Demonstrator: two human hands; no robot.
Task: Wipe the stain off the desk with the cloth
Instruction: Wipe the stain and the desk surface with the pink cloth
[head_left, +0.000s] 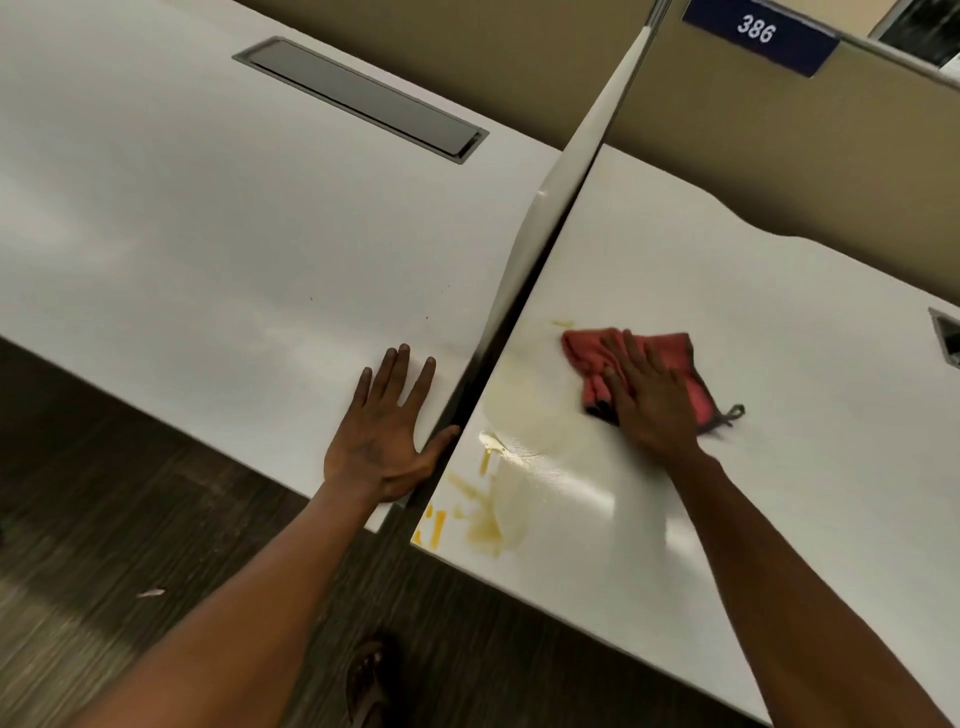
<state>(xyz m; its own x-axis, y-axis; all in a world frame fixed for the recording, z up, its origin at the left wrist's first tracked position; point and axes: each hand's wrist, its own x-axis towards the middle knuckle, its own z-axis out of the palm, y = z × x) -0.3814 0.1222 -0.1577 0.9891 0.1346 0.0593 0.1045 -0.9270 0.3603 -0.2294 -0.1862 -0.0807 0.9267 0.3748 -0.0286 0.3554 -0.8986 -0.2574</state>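
A yellowish stain (491, 514) smears the near left corner of the right white desk (779, 493), with paler streaks reaching up toward the cloth. My right hand (649, 400) presses flat on a crumpled red cloth (587, 353) on that desk, to the upper right of the stain. My left hand (387, 431) lies flat with fingers spread on the left white desk (208, 260), its thumb against the divider.
A thin white divider panel (561, 208) separates the two desks. A grey cable hatch (363, 98) is set in the left desk, another at the right edge (948, 338). A blue sign reading 386 (758, 31) hangs on the beige partition. A sandalled foot (371, 680) stands on dark floor.
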